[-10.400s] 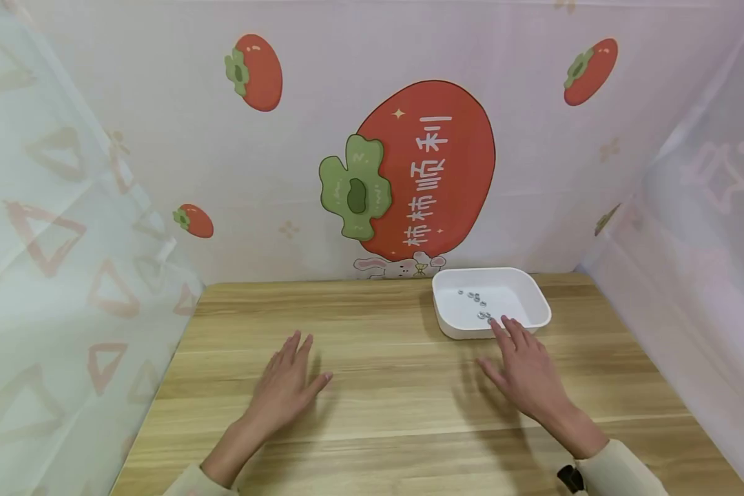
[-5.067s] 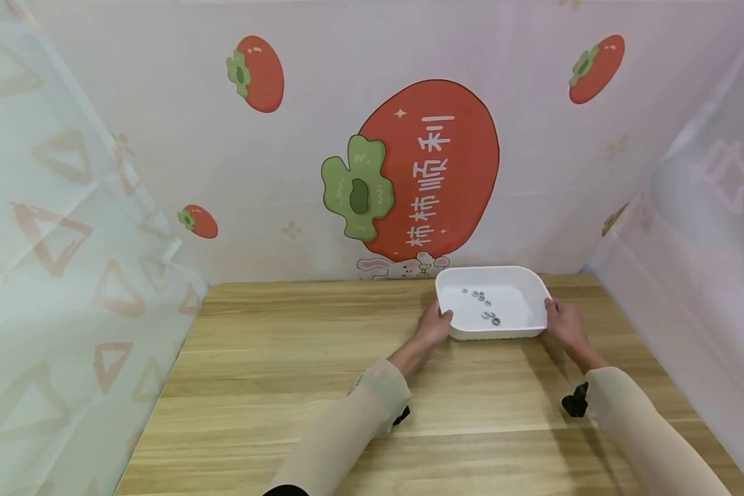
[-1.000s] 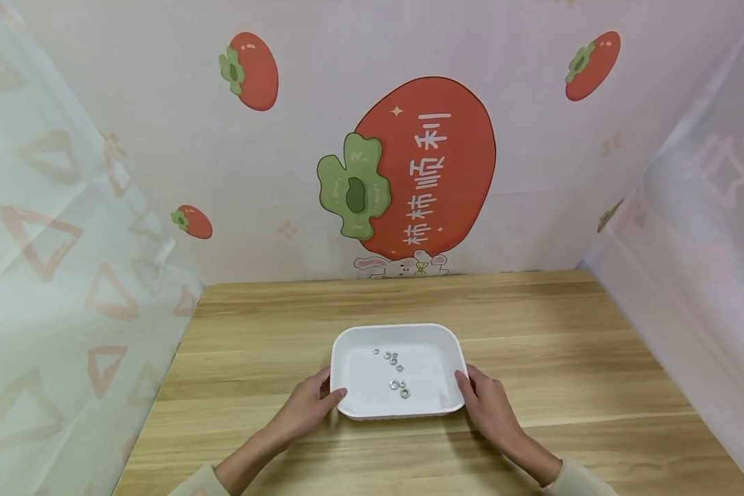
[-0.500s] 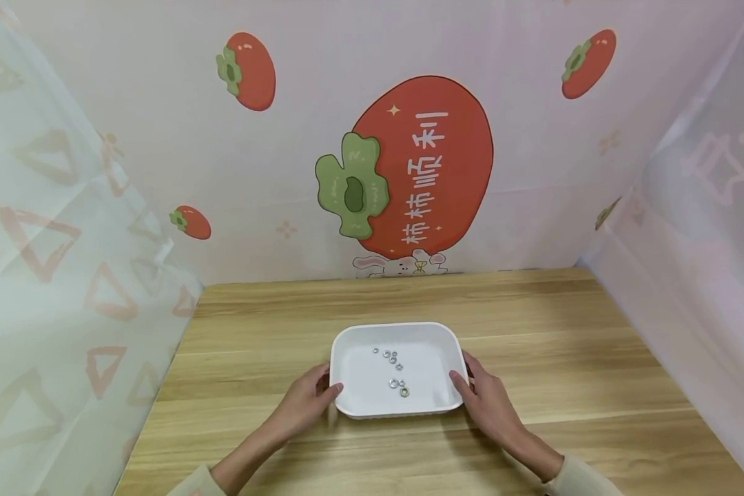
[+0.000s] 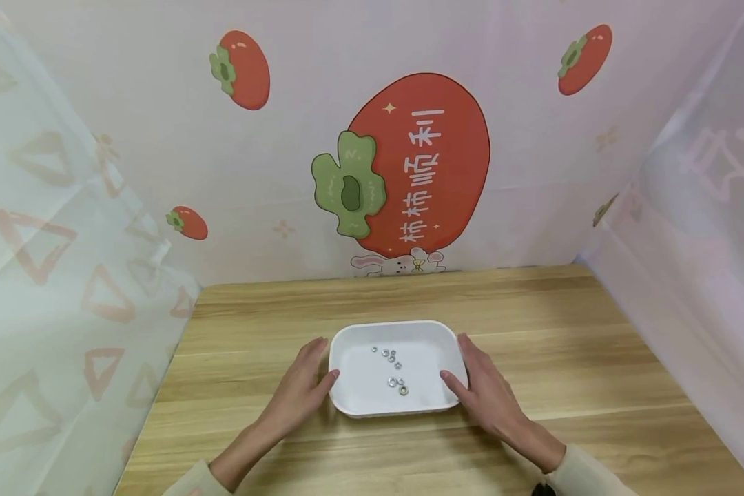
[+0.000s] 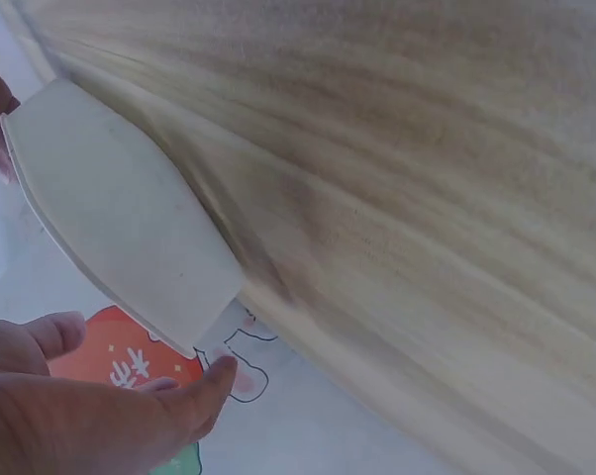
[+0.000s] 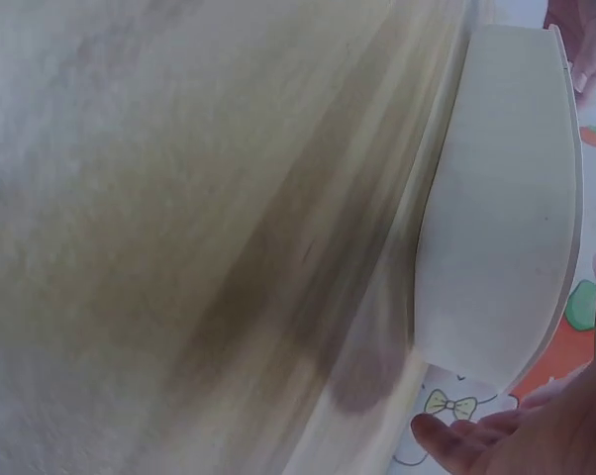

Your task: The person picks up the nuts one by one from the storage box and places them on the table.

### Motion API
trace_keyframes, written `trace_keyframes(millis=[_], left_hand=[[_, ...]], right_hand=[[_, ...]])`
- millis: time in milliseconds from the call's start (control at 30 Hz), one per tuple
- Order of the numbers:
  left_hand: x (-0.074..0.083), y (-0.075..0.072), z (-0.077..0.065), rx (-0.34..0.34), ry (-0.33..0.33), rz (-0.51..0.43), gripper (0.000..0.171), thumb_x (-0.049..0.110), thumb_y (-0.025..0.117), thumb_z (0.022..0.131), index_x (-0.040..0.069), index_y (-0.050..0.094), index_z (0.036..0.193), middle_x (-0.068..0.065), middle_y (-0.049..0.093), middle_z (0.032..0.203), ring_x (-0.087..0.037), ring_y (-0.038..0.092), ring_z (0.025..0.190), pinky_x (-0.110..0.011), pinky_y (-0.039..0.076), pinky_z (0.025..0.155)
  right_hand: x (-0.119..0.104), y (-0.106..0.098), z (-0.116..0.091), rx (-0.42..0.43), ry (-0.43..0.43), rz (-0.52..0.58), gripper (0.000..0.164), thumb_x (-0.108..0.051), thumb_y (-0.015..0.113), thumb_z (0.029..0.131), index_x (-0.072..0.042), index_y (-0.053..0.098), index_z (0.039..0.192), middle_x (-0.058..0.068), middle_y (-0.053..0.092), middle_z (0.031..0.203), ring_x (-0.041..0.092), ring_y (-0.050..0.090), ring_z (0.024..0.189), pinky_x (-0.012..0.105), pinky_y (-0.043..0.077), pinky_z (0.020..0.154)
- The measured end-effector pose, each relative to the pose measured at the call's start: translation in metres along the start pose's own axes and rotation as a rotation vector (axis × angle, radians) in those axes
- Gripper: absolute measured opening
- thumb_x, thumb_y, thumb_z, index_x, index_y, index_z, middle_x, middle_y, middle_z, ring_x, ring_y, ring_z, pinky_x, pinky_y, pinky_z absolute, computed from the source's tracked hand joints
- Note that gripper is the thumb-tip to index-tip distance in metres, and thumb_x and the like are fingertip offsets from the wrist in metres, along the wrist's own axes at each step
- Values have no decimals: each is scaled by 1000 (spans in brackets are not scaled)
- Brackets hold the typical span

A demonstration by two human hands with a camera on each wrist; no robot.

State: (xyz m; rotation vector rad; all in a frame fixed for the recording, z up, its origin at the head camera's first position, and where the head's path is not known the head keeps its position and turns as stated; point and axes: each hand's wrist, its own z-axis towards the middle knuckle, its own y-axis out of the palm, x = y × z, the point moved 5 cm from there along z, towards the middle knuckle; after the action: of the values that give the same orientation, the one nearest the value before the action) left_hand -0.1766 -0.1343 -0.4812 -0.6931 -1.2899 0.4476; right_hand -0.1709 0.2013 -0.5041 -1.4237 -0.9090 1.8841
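A white rectangular tray (image 5: 366,389) sits on the wooden table in the middle of the head view. Several small metal nuts (image 5: 404,390) lie scattered on its floor, one more yellowish than the rest. My left hand (image 5: 297,389) is beside the tray's left end, fingers extended, thumb tip at the rim. At the right end is my right hand (image 5: 490,396), its thumb reaching over the rim and its fingers stretched along the outside. Both wrist views show the tray's outer wall (image 6: 130,218) with loosened, straight fingers around its end.
The wooden table (image 5: 564,331) extends around the tray on all sides. Behind it hangs a pale cloth backdrop (image 5: 521,207) printed with red persimmons, and similar sheets (image 5: 56,310) enclose the left and right.
Over the earlier frames both hands gripped the tray and brought it from the back right to the middle front. In the last half second their fingers have straightened and loosened from its ends.
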Motion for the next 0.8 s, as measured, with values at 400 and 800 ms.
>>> trace_keyframes(millis=[400, 800], left_hand=[[17, 1, 6, 80, 132, 145, 63, 18, 75, 99, -5, 50, 151, -27, 46, 159, -45, 45, 146, -61, 41, 116], [29, 7, 14, 62, 173, 235, 66, 23, 77, 98, -3, 51, 152, -23, 47, 159, -40, 46, 147, -56, 43, 117]], right_hand=[[-11, 2, 1, 60, -155, -190, 91, -51, 70, 99, 3, 33, 163, 22, 31, 170, 44, 42, 148, 62, 54, 101], [-15, 13, 4, 12, -163, -263, 95, -58, 68, 97, 0, 34, 163, 19, 24, 174, 43, 38, 152, 61, 53, 102]])
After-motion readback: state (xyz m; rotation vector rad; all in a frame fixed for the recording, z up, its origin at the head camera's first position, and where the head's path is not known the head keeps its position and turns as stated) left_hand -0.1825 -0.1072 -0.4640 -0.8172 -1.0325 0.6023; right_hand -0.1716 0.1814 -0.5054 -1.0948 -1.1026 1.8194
